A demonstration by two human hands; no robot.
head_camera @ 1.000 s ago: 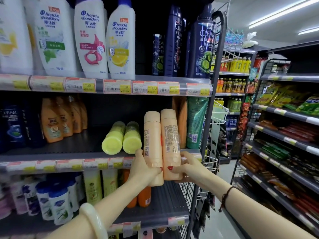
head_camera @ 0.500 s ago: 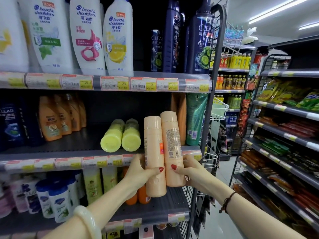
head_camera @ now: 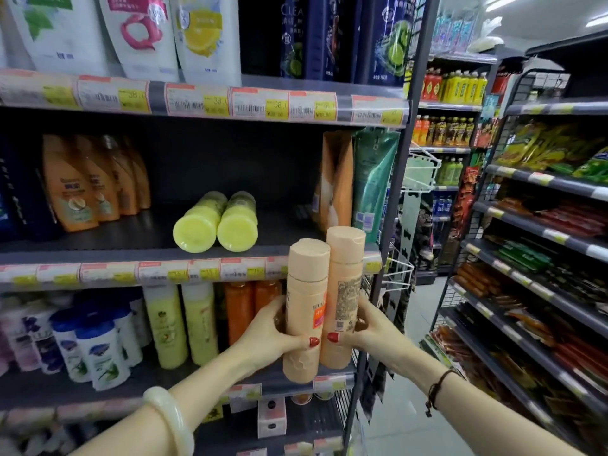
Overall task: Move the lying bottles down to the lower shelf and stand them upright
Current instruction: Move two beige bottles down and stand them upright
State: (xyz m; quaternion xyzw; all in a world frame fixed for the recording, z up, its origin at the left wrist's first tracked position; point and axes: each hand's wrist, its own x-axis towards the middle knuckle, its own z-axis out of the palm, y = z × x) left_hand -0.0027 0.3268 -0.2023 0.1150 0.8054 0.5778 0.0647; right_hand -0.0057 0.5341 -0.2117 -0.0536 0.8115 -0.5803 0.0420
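Standing upright and touching, two peach cylindrical plastic bottles (head_camera: pixel 306 301), judged stiff, light and slippery, are gripped mid-body by curled fingers (head_camera: pixel 301 341) of the left hand (head_camera: pixel 271 337) and right hand (head_camera: pixel 367 334), the lower shelf (head_camera: pixel 158 378) just beyond them.

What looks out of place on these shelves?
The yellow bottles lie on their sides on the middle shelf, ends facing out, while orange bottles beside them stand upright. The peach bottles are upright, one gripped in the left hand, one in the right hand, at the lower shelf's edge.
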